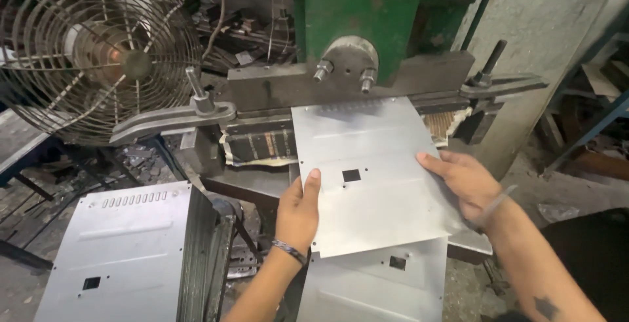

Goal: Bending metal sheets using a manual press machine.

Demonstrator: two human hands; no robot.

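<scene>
Feeding the sheet (367, 178) into the press (367, 14), I see its far edge already lying under the clamp bar (341, 86), with the near edge overhanging a second sheet (373, 283) of the same kind below. My left hand (298, 214) lies flat against the sheet's left edge, fingers together and pressed to the metal; my right hand (462, 181) rests on the right edge, fingers spread, thumb hidden, so I cannot tell whether it pinches the edge. Neither hand closes fully around the sheet. Risk one, in my judgement: uneven pressure from the two hands would skew the sheet, and the row of slots near the bar would sit out of square. Risk two: bare edges may cut a palm that slides along them. Risk three: both hands are near the bar, so fingers advancing with the sheet could be trapped. A stack (124, 250) of finished sheets stands at left, beside a fan (98, 53).
</scene>
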